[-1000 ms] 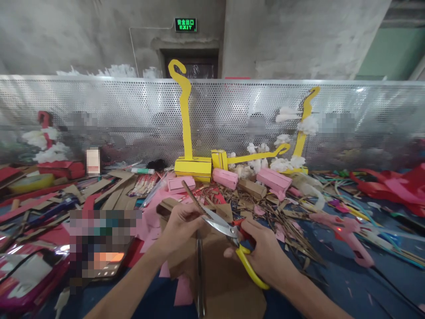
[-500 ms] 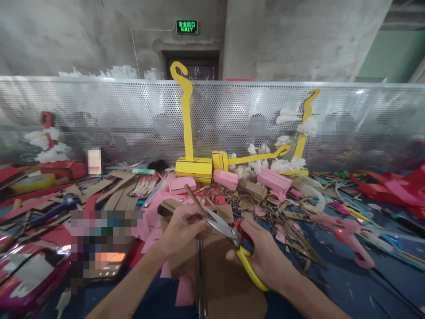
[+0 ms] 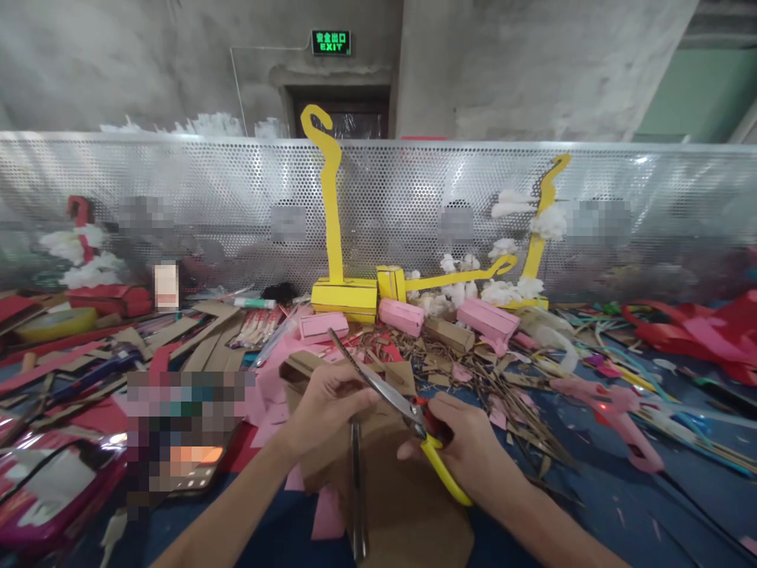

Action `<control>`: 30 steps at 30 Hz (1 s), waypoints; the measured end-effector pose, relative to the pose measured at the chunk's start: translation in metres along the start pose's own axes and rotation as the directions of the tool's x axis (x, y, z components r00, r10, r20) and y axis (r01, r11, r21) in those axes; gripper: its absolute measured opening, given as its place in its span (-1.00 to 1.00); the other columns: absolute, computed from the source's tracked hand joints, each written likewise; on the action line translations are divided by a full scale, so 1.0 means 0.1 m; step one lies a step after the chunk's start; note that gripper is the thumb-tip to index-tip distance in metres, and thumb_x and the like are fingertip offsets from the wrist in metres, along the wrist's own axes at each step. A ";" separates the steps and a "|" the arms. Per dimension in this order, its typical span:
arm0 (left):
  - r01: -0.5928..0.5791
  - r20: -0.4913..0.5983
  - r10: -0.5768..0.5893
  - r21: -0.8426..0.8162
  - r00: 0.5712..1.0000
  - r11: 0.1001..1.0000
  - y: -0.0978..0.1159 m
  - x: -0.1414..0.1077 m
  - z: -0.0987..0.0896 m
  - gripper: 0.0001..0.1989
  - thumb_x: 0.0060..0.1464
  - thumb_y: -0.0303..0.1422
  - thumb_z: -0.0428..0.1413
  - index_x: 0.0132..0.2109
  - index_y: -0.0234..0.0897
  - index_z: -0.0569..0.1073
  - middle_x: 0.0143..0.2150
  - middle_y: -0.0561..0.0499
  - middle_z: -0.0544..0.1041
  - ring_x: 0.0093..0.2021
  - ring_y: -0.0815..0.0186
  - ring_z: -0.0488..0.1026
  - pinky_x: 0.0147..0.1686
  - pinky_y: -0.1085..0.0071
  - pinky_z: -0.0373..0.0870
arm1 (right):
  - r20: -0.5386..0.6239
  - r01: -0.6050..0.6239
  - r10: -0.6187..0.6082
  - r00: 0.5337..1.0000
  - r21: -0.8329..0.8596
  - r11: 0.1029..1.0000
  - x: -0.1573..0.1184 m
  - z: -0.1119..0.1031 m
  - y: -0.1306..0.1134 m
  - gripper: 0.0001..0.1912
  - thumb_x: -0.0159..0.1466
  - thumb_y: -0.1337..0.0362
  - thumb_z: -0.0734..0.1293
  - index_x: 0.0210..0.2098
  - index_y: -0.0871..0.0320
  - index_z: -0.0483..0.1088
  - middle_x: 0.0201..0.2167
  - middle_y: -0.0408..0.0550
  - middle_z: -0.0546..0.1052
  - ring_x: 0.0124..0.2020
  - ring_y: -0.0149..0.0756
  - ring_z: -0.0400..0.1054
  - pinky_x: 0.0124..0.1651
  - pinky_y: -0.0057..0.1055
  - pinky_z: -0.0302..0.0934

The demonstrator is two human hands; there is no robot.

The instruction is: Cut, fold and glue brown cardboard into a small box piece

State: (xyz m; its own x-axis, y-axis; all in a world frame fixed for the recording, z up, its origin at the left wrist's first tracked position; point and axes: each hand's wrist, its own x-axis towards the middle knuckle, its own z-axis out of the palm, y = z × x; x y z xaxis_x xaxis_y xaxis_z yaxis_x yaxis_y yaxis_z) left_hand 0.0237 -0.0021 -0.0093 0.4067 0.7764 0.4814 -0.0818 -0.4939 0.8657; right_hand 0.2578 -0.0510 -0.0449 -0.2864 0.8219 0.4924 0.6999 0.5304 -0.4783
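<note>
My right hand (image 3: 467,442) is closed on the red-and-yellow handles of a pair of scissors (image 3: 397,401), whose blades point up and left. Between the fingers and thumb of my left hand (image 3: 325,402) is a narrow cardboard strip (image 3: 348,353), its far end sticking up past the fingertips. The scissor blades meet the strip near my left thumb and look nearly closed. Below both hands lies a sheet of brown cardboard (image 3: 408,505). A dark, shiny rod-like strip (image 3: 357,497) rests lengthwise on it.
Yellow hooked paper models (image 3: 344,298) stand at the back against a perforated metal panel (image 3: 236,197). Pink paper boxes (image 3: 488,319) and cardboard scraps (image 3: 520,418) lie before them. A pink glue gun (image 3: 615,414) rests at right, its cord trailing forward. A phone (image 3: 198,473) lies at left.
The scissor blades have closed from a wider opening onto the strip. My right hand has shifted slightly left, while my left hand stays nearly in place.
</note>
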 end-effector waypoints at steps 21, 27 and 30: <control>-0.025 0.006 0.025 0.023 1.000 0.999 0.00 0.01 -0.02 -0.91 0.03 -0.51 0.25 -0.29 -0.35 0.66 -0.37 -0.06 0.65 -0.33 0.27 0.54 -0.29 0.44 0.45 | -0.029 -0.012 0.011 1.000 -0.044 0.999 0.03 -0.06 -0.08 -0.51 0.20 -0.06 0.49 -0.45 0.06 0.15 -0.40 -0.16 0.34 -0.43 -0.30 0.24 -0.35 -0.37 0.10; -0.001 0.020 0.001 0.015 1.000 1.000 -0.08 0.00 -0.04 -0.89 0.09 -0.39 0.29 -0.24 -0.36 0.65 -0.31 -0.08 0.65 -0.30 0.28 0.54 -0.28 0.46 0.44 | -0.019 -0.022 0.022 1.000 -0.016 1.000 0.00 -0.01 0.00 -0.47 0.16 -0.01 0.54 -0.53 0.08 0.15 -0.52 -0.25 0.26 -0.50 -0.37 0.16 -0.44 -0.41 0.01; -0.016 0.006 0.016 0.020 1.000 1.000 -0.07 0.01 -0.04 -0.87 0.09 -0.37 0.29 -0.25 -0.37 0.64 -0.32 -0.08 0.66 -0.29 0.26 0.55 -0.26 0.43 0.46 | -0.037 -0.024 0.024 0.999 -0.002 1.000 0.02 -0.03 -0.03 -0.51 0.17 0.02 0.54 -0.50 0.08 0.18 -0.48 -0.22 0.30 -0.47 -0.35 0.20 -0.42 -0.42 0.05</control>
State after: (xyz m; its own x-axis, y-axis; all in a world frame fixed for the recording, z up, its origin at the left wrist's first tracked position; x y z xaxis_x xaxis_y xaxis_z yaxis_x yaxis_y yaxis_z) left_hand 0.0210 0.0038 -0.0141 0.4109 0.7659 0.4945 -0.0702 -0.5142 0.8548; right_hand 0.2575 -0.0520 -0.0402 -0.2450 0.8259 0.5078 0.7076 0.5104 -0.4887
